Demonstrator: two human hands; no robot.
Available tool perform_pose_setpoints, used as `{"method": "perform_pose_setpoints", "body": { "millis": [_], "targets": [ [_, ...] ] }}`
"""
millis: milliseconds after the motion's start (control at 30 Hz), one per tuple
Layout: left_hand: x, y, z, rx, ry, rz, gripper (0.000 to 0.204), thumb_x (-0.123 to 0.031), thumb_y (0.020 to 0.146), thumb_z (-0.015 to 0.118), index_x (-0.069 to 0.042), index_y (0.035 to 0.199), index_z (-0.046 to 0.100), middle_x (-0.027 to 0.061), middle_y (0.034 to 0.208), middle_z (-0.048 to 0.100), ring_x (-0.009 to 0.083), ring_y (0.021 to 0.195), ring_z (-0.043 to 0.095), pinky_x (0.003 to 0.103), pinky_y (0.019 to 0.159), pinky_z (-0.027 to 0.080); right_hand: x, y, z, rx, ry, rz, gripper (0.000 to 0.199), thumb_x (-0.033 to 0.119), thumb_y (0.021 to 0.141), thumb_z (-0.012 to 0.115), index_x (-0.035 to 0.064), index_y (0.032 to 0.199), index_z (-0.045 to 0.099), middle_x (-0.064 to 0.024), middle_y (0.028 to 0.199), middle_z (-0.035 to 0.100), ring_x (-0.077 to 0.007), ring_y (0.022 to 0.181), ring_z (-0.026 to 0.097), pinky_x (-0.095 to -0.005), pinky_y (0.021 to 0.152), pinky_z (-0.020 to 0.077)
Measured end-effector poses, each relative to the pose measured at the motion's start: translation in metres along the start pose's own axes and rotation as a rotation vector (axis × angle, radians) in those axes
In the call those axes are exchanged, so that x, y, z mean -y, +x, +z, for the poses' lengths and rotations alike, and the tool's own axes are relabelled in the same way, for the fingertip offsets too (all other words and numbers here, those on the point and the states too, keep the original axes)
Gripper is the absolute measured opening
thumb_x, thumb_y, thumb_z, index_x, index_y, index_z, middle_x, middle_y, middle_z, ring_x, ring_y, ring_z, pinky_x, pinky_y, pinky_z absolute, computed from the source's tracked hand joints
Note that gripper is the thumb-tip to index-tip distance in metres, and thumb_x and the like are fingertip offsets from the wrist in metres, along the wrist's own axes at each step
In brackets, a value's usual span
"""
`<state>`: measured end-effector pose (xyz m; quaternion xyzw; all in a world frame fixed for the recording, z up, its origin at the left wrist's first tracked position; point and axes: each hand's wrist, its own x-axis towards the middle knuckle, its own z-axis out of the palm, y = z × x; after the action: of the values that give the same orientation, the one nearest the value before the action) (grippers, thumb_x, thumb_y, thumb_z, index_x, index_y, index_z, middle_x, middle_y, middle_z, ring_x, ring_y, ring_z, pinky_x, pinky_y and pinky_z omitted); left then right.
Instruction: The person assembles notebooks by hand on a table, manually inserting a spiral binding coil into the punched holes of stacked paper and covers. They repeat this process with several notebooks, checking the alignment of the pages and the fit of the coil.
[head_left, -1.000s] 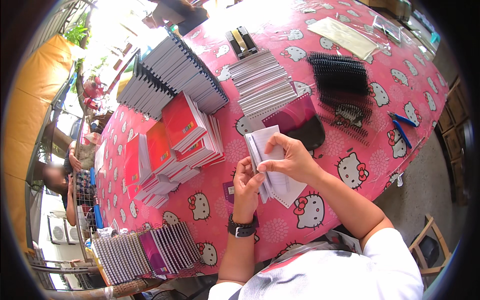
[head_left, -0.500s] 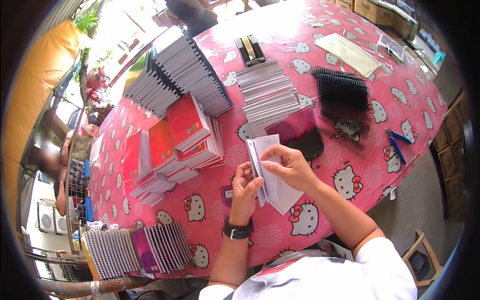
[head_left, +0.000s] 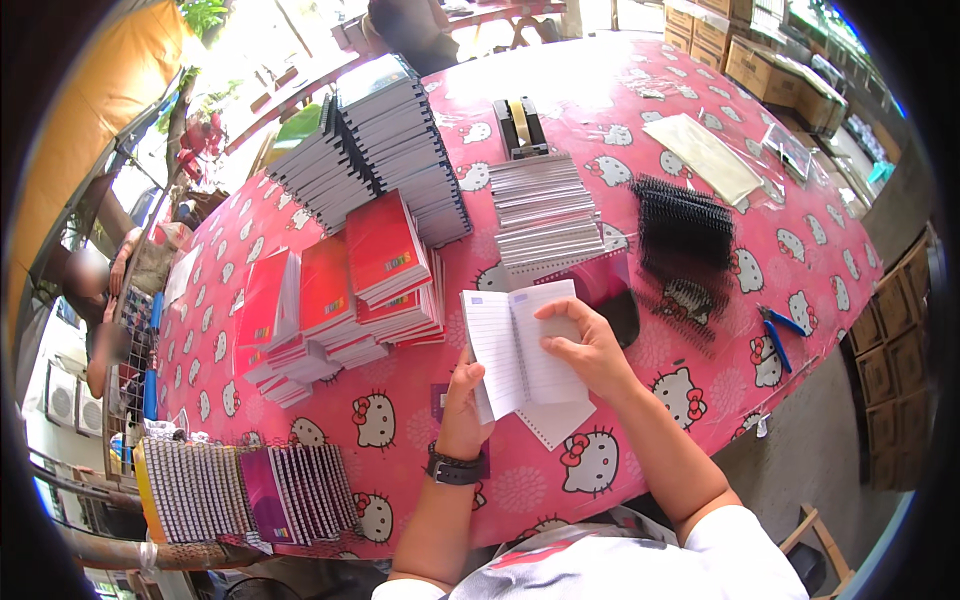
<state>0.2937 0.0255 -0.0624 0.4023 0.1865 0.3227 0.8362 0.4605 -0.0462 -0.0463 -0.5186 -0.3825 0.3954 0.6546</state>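
Observation:
A small ruled notebook (head_left: 495, 345) lies open, raised over the table and tilted, its pages spread to either side of the fold. My left hand (head_left: 463, 405) grips its left half from below, thumb along the page edge. Over the right-hand page curls my right hand (head_left: 590, 350), thumb and forefinger closed on the paper; the other fingers are partly hidden. Below the notebook lies a loose white sheet (head_left: 555, 425) with punched holes along one edge. A purple cover (head_left: 600, 275) rests just beyond, partly under a stack of punched page blocks (head_left: 545, 205).
Red notebooks (head_left: 385, 250) are piled left of my hands, with spiral-bound ones (head_left: 400, 150) stacked behind and more (head_left: 200, 495) at the near left. Black binding wires (head_left: 685, 235) and blue-handled pliers (head_left: 775, 335) lie right. A tape dispenser (head_left: 520, 130) stands farther back. People sit beyond the table.
The notebook, seen nearly edge-on before, is now spread open with its ruled pages facing up. My left hand has turned and shifted slightly lower; my right hand stays at the right-hand page.

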Motion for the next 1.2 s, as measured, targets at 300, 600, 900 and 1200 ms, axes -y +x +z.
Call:
{"method": "perform_pose_setpoints", "body": {
  "millis": [300,600,900,1200],
  "targets": [
    [0.001,0.002,0.005,0.005,0.065,0.023,0.055,-0.019,0.079,0.065,-0.001,0.122,0.036,0.0097,0.114,0.051,0.0155,0.105,0.052,0.03,0.089,0.044,0.005,-0.001,0.002,0.04,-0.079,0.012,0.018,0.015,0.082,0.067,0.0022,0.093,0.059,-0.0006,0.086,0.059,-0.0067,0.081,0.054,-0.0221,0.072,0.045],
    [0.008,-0.003,0.02,-0.099,0.321,0.025,0.054,-0.012,0.076,0.071,0.0,0.117,0.038,0.011,0.115,0.049,0.0177,0.106,0.052,0.029,0.084,0.048,0.002,-0.005,0.003,0.111,-0.13,0.063,0.041,0.034,0.068,0.081,0.0028,0.086,0.061,-0.0033,0.078,0.06,-0.0074,0.073,0.054,-0.0237,0.064,0.0456],
    [0.009,-0.002,0.014,-0.077,0.269,0.076,0.054,-0.013,0.074,0.071,-0.002,0.116,0.039,0.0098,0.112,0.049,0.0153,0.102,0.051,0.028,0.084,0.046,0.005,-0.003,0.002,0.101,-0.094,0.076,0.039,0.032,0.07,0.08,0.0029,0.087,0.061,-0.0021,0.078,0.06,-0.0072,0.07,0.054,-0.0231,0.062,0.0454],
    [0.01,-0.002,0.02,-0.096,0.284,0.087,0.051,-0.013,0.074,0.069,-0.002,0.115,0.039,0.0084,0.108,0.05,0.0139,0.1,0.051,0.027,0.083,0.044,-0.001,-0.004,0.004,0.098,-0.128,0.027,0.04,0.034,0.071,0.079,0.0031,0.089,0.062,-0.0025,0.077,0.06,-0.0074,0.07,0.053,-0.0233,0.061,0.045]
  ]
}}
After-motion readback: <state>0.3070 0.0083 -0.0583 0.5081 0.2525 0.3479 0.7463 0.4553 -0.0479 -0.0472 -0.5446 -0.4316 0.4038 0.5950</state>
